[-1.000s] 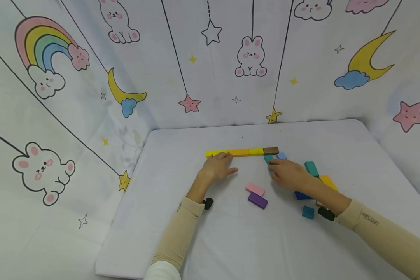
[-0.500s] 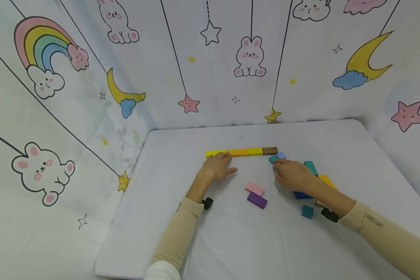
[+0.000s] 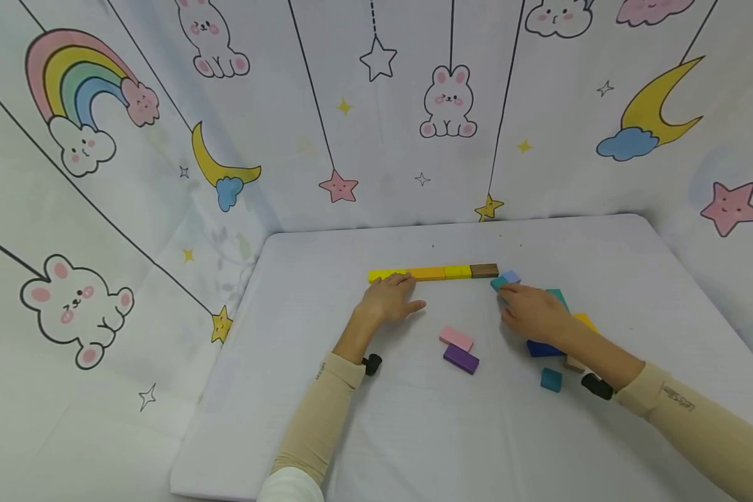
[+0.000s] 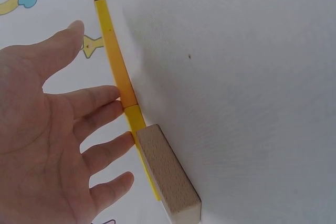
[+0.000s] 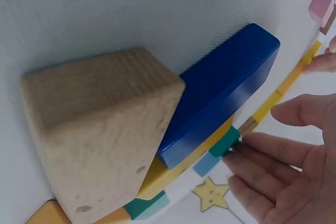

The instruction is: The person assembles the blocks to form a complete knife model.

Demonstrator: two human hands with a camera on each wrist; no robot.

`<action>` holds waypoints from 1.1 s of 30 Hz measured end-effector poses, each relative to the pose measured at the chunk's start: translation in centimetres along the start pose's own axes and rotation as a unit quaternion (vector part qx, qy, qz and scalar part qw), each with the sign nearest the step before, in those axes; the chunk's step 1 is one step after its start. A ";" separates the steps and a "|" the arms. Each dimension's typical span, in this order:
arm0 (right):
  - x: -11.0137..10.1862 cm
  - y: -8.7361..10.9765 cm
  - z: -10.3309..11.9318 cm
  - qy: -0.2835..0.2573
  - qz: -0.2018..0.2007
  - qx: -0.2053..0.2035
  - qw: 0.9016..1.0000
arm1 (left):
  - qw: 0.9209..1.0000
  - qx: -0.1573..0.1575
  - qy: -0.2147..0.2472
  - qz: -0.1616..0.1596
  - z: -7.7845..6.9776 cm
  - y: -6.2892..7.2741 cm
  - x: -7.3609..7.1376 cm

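Observation:
My left hand (image 3: pixel 389 298) lies with spread fingers against a row of blocks: a yellow block (image 3: pixel 379 275), an orange block (image 3: pixel 429 274), another yellow block (image 3: pixel 458 272) and a brown block (image 3: pixel 484 270) at the right end. In the left wrist view, its fingertips touch the row's side. The fingertips of my right hand (image 3: pixel 533 314) touch a teal block (image 3: pixel 498 284), next to a light blue block (image 3: pixel 511 277), just right of the brown one. In the right wrist view, those fingers are fairly straight and the thumb (image 5: pixel 294 111) stands apart.
Pink (image 3: pixel 457 339) and purple (image 3: pixel 461 359) blocks lie between the hands. Around the right forearm are green (image 3: pixel 558 298), yellow (image 3: pixel 586 321), dark blue (image 3: pixel 542 348), plain wooden (image 3: pixel 574 364) and blue-teal (image 3: pixel 551 380) blocks. A wooden block (image 4: pixel 168 171) looms in the left wrist view.
My right hand has slid right with the teal block, away from in front of the brown block. The light blue block has shifted slightly right too. My left hand has stayed put.

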State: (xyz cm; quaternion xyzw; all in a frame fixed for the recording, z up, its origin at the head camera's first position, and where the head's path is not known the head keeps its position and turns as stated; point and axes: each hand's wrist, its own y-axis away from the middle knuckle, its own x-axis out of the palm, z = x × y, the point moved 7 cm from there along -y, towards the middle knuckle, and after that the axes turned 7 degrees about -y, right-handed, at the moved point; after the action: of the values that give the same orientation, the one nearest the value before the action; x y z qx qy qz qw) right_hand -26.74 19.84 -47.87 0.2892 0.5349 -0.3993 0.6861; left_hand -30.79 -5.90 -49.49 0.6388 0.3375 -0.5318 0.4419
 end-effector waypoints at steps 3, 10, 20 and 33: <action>-0.1 0.2 -0.1 0.000 -0.005 -0.006 1.000 | 1.000 0.001 0.001 0.001 0.0 0.0 -0.1; -0.3 0.6 -0.3 0.024 -0.017 -0.025 0.999 | 1.000 0.002 0.000 0.007 -0.1 0.0 -0.2; -0.1 0.2 -0.7 0.060 -0.011 -0.021 0.998 | 1.000 0.001 -0.001 0.008 -0.1 0.0 -0.2; -0.2 -0.9 -2.2 0.006 0.047 0.000 0.999 | 1.000 0.005 0.002 0.007 -0.1 -0.2 0.0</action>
State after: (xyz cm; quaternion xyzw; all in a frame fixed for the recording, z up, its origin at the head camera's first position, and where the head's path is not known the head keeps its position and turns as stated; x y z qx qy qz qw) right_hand -28.64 21.23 -48.25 0.3164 0.5250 -0.3651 0.7007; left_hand -30.90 -5.76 -49.51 0.6444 0.3314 -0.5293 0.4414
